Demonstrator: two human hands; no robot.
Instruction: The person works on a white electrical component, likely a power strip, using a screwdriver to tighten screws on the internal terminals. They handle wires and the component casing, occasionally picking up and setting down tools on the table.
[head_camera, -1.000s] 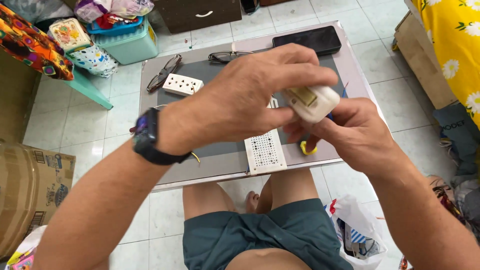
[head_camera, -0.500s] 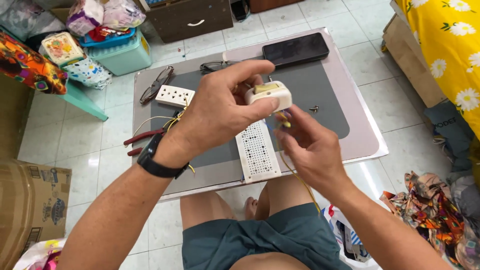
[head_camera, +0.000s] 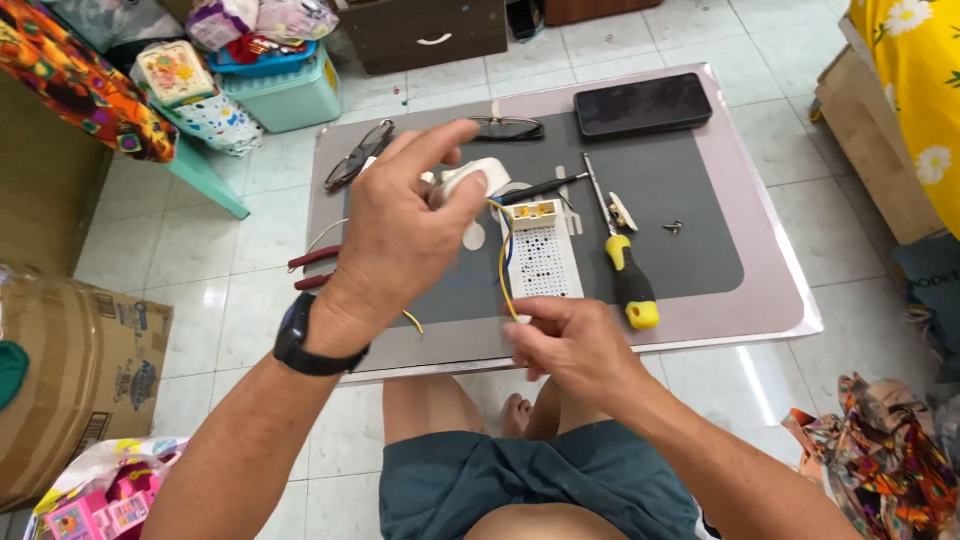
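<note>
My left hand (head_camera: 405, 225) is raised over the low table (head_camera: 780, 300) and grips a small white plastic part (head_camera: 478, 180) from which yellow and blue wires (head_camera: 503, 262) hang. My right hand (head_camera: 570, 345) is lower, near the table's front edge, with its fingers pinched on the lower end of the yellow wire. A white perforated socket body (head_camera: 543, 252) lies on the dark mat (head_camera: 680, 215) between the hands. A black wristwatch (head_camera: 305, 345) is on my left wrist.
A yellow-handled screwdriver (head_camera: 625, 262), a thin dark tool (head_camera: 545, 187), a small white piece (head_camera: 622, 212) and a screw (head_camera: 674, 227) lie on the mat. A phone (head_camera: 643, 104), two pairs of glasses (head_camera: 505, 127), red-handled pliers (head_camera: 310, 268), a cardboard box (head_camera: 70, 385) and plastic bins (head_camera: 285, 90) surround the table.
My right hand dropped from the white part down to the table's front edge, pulling along the yellow wire. The socket body and the screwdriver now lie uncovered on the mat.
</note>
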